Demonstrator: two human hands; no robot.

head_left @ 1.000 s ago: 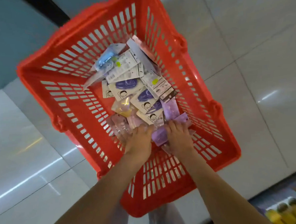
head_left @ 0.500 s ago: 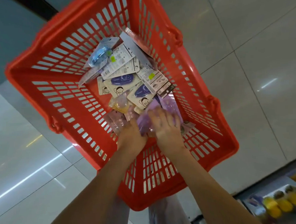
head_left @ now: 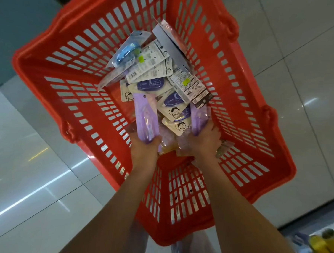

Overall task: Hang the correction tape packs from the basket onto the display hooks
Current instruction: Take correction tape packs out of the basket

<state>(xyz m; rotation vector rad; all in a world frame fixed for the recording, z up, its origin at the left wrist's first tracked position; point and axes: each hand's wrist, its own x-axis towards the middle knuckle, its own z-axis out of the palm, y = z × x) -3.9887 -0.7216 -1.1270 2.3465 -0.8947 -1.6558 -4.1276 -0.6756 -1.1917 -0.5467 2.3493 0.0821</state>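
as left hand (head_left: 144, 150), right hand (head_left: 205, 141) grip lilac packs (head_left: 145, 116): glossy, oblong

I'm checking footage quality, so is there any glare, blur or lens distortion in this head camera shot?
Head view: glare streaks on the floor tiles; wide-angle bending splays the red basket; the purple pack in the left hand looks soft; yellow items at bottom right are blurred.

Dim, soft focus — glare streaks on floor (head_left: 39, 187)
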